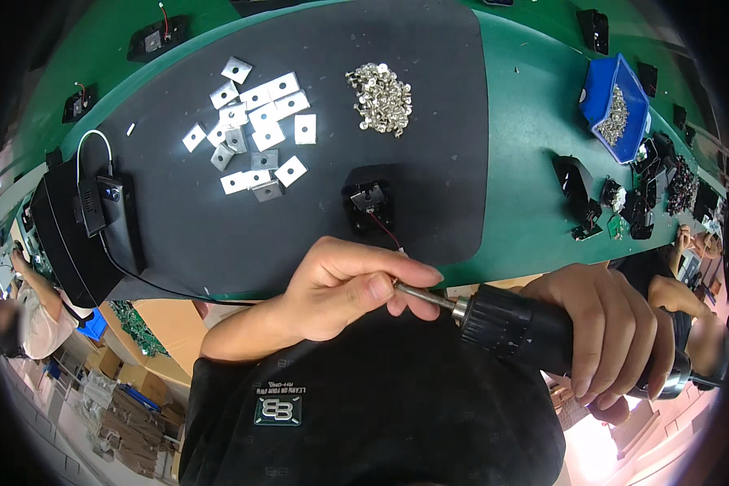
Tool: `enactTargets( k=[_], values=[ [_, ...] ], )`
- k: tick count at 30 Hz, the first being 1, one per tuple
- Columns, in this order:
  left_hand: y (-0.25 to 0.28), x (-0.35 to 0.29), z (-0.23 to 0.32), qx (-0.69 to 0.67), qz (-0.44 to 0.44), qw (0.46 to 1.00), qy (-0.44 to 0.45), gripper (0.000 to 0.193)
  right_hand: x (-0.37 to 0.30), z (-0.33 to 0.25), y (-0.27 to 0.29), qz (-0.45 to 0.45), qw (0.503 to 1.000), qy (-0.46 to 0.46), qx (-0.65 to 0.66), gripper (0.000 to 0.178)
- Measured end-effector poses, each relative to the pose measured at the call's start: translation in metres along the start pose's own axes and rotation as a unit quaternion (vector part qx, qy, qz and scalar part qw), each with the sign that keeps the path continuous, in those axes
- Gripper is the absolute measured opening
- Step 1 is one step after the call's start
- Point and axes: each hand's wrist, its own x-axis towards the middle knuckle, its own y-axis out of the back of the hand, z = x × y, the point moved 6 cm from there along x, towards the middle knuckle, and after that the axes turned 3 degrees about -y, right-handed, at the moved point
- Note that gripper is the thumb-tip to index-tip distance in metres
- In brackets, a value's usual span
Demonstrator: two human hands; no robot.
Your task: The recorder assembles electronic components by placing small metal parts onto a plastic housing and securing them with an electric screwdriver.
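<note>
Drill (pixel 510 324) sits tight in the right hand (pixel 619 332). Left hand (pixel 344 287) pinches its tip (pixel 423 296). Screws (pixel 383 99) lie beyond the drill.

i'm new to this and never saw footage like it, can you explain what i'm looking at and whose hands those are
There's no robot here. A person wears a wide fisheye camera on the head, looking down, so straight edges bend near the rim. This one picture comes from it.

The bare hands are the wearer's own. The right hand holds a black power driver; the left hand pinches at the tip of its metal bit. Any small piece there is hard to make out.

On the black mat lie silver plates with holes, a pile of small metal fasteners, and a black part with a red wire. To the right, a blue bin holds more small metal pieces.
</note>
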Motion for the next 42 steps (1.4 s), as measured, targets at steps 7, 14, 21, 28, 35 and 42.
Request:
enactTargets(
  k=[7,14,21,28,35,42],
  values=[
    [0.005,-0.008,-0.019,-0.107,-0.037,0.991,-0.075,0.037,-0.005,0.004,0.001,-0.009,1.000,0.019,-0.014,0.030],
    [-0.002,-0.008,-0.026,-0.170,0.002,0.986,-0.004,0.038,-0.004,0.003,0.000,-0.003,0.999,0.027,-0.020,0.028],
    [0.000,-0.016,-0.038,-0.206,-0.015,0.978,-0.031,0.038,-0.001,0.005,-0.006,-0.053,0.998,0.017,-0.035,0.023],
    [0.001,-0.008,-0.037,-0.289,-0.018,0.957,0.001,0.041,0.007,-0.001,0.000,-0.040,0.998,-0.035,0.019,0.028],
    [0.001,-0.013,-0.038,-0.315,-0.010,0.949,-0.010,0.038,-0.001,0.002,-0.002,0.004,0.997,-0.080,-0.021,0.029],
    [0.004,-0.017,-0.042,-0.297,-0.017,0.954,-0.024,0.038,-0.003,0.010,-0.005,-0.043,0.998,-0.054,0.002,0.027]
  ],
)
